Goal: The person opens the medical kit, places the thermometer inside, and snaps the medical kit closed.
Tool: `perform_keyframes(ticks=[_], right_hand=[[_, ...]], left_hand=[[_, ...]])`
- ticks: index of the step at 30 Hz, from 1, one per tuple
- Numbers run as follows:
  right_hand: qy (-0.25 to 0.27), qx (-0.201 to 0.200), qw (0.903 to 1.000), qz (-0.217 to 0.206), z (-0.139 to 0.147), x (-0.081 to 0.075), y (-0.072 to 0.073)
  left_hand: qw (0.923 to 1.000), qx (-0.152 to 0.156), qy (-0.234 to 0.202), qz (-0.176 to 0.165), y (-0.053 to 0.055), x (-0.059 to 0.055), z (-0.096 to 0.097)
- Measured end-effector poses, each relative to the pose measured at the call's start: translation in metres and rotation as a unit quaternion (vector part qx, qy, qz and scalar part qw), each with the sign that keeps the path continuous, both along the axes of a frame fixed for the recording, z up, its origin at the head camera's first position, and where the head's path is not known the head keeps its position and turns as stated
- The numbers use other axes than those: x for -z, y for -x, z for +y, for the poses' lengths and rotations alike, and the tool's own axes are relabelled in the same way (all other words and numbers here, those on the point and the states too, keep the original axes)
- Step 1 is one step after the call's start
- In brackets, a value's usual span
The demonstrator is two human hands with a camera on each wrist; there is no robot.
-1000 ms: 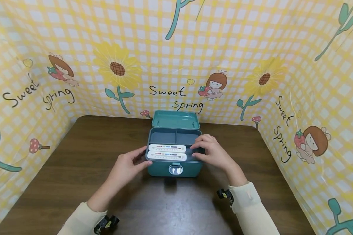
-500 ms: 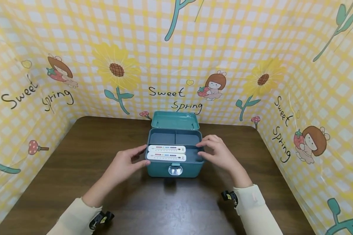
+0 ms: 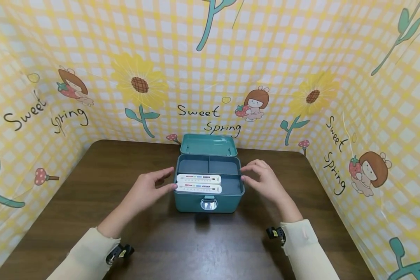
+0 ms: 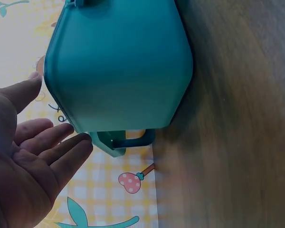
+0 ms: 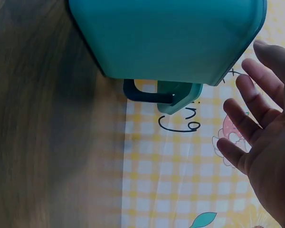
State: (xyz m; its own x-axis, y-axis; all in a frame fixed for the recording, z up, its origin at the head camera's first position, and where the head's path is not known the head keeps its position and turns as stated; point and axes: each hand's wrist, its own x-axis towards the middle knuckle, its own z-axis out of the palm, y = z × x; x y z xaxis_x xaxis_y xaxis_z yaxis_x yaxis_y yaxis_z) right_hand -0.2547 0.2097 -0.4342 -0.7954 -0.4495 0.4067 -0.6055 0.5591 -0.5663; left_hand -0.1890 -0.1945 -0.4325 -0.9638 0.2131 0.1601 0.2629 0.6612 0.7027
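Note:
A teal storage box stands on the table with its lid swung back and a clear latch at the front. Its grey-blue inner tray has compartments. In the front one, two white cases printed with scales, like thermometer cases, lie side by side at the left. My left hand is at the box's left rim, fingers extended, holding nothing. On the other side my right hand has relaxed fingers at the right rim. Whether the fingertips touch the rim, I cannot tell.
The brown wooden table is walled on three sides by a yellow checked cloth. At the box's back, a dark carrying handle shows in the left wrist view. A small dark camera sits on each wrist.
My right hand has drawn out of the tray's front compartment, rightward to the outside of the rim. My left hand has shifted slightly at the left rim. The two white cases stay put.

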Motion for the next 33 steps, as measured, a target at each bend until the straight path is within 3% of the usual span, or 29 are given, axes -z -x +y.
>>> perform_keyframes(ticks=[12, 22, 33], right_hand=[[0.01, 0.049, 0.9977, -0.045, 0.008, 0.007, 0.02], [0.043, 0.058, 0.9938, -0.085, 0.008, 0.014, 0.04], [0.056, 0.036, 0.9868, -0.147, -0.001, 0.017, 0.057]], left_hand=[[0.9998, 0.008, -0.012, -0.01, 0.03, -0.002, -0.013], [0.9995, 0.023, -0.012, -0.021, 0.064, 0.007, -0.014], [0.9965, 0.04, -0.015, -0.071, 0.091, 0.014, -0.013]])
